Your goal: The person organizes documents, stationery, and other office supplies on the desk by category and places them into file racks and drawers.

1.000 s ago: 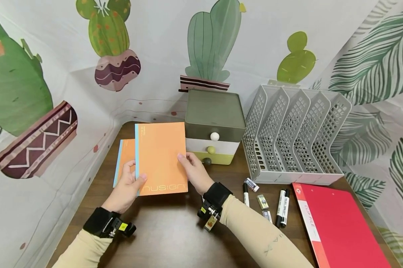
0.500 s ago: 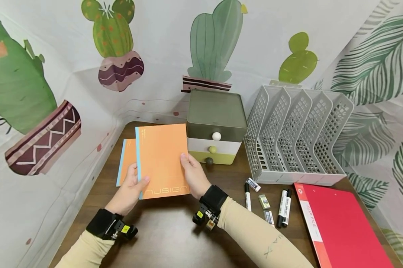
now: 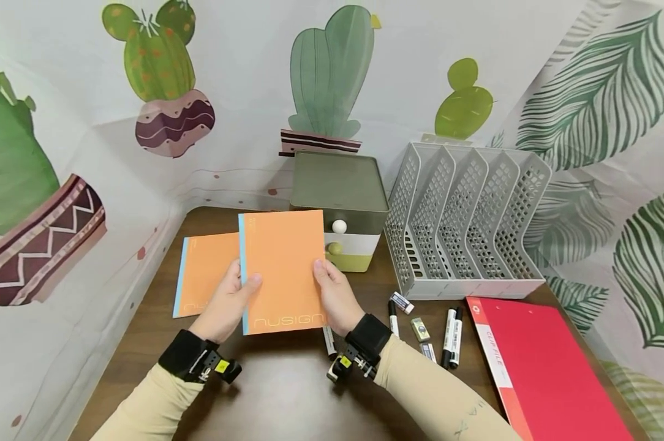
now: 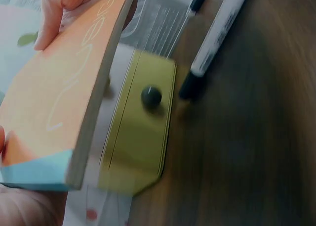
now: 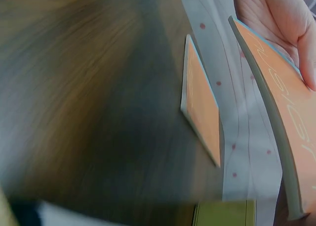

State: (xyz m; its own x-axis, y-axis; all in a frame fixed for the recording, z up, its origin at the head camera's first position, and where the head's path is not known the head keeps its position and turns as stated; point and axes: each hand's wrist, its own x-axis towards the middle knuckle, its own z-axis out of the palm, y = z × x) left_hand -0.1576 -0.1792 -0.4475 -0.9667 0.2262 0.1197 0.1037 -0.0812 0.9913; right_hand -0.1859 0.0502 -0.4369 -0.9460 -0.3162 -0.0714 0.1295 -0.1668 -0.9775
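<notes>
Both hands [image 3: 230, 300] [image 3: 337, 297] grip a lifted orange notebook [image 3: 282, 269] by its sides; probably it next needs carrying somewhere.

The held notebook [image 3: 283, 269] is orange with a light blue spine. The second notebook [image 3: 205, 275] has the same colours. The clip file [image 3: 547, 367] is red, the file rack [image 3: 464, 220] grey.

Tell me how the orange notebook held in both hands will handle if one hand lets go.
The orange notebook probably stays fairly flat: the left hand and right hand pinch only its side edges, yet its cover shows no sag. It looks thin, so likely light. With one hand only it may droop or pivot at the free side; its smooth cover could slip.
</notes>
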